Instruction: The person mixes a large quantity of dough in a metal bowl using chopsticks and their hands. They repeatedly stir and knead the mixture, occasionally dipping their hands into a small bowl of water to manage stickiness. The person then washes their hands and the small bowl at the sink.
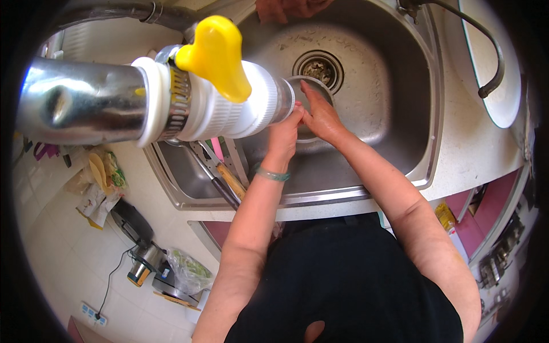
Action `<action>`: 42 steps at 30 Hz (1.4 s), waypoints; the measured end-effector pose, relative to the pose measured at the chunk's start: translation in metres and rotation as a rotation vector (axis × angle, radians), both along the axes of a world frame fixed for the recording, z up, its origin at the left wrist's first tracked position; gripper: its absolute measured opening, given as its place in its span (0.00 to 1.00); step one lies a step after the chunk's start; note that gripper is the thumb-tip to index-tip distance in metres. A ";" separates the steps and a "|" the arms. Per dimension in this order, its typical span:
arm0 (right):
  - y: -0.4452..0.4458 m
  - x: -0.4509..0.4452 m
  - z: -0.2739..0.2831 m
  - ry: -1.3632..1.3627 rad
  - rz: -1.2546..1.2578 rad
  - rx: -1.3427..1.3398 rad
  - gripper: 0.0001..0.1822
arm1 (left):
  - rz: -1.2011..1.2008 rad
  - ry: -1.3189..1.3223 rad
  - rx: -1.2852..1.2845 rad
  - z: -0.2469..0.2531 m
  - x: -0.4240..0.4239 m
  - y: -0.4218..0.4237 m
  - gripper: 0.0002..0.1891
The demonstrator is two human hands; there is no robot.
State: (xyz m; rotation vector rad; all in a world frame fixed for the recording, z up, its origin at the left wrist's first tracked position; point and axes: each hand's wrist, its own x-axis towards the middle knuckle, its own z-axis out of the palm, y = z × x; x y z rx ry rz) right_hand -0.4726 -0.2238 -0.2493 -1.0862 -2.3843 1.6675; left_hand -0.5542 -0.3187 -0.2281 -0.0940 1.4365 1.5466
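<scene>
My right hand (321, 115) reaches over a metal bowl (322, 84) in the stainless steel sink (373, 107). Its fingers are stretched out, the thumb is apart from them, and nothing shows in its grasp. Close against it is my left hand (284, 128), with a green bangle (273, 174) on the wrist. The tap's nozzle hides part of the left hand's fingers, so its grip is unclear. Above both hands juts a tap (85, 103) with a white plastic valve (257, 100) and a yellow lever (216, 55). No running water can be made out.
Food scraps fill the drain strainer (318, 70). A reddish cloth (287, 9) hangs at the sink's far edge. Wooden- and dark-handled utensils (229, 180) lie across the small left basin (184, 171). A thin curved spout (493, 51) and white basin (499, 103) are at right.
</scene>
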 end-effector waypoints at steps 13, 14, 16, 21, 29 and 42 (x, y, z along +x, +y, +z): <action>0.002 -0.006 -0.040 -0.177 -0.081 -0.085 0.37 | 0.032 -0.131 -0.375 -0.080 -0.011 0.007 0.14; 0.003 -0.006 -0.042 -0.182 -0.086 -0.111 0.37 | -0.011 -0.178 -0.330 -0.051 -0.009 0.014 0.15; 0.002 -0.009 -0.048 -0.169 -0.192 -0.361 0.37 | -0.100 -0.268 -0.240 -0.008 -0.001 0.020 0.18; -0.006 -0.013 -0.037 -0.126 -0.228 -0.371 0.36 | 0.002 0.045 0.003 -0.031 0.014 0.010 0.17; 0.001 -0.003 -0.012 -0.149 0.062 0.168 0.39 | -0.050 0.201 -0.394 -0.112 -0.013 -0.003 0.09; -0.013 0.001 -0.011 -0.133 0.398 0.588 0.27 | 0.056 -0.016 -0.212 -0.045 0.003 0.012 0.22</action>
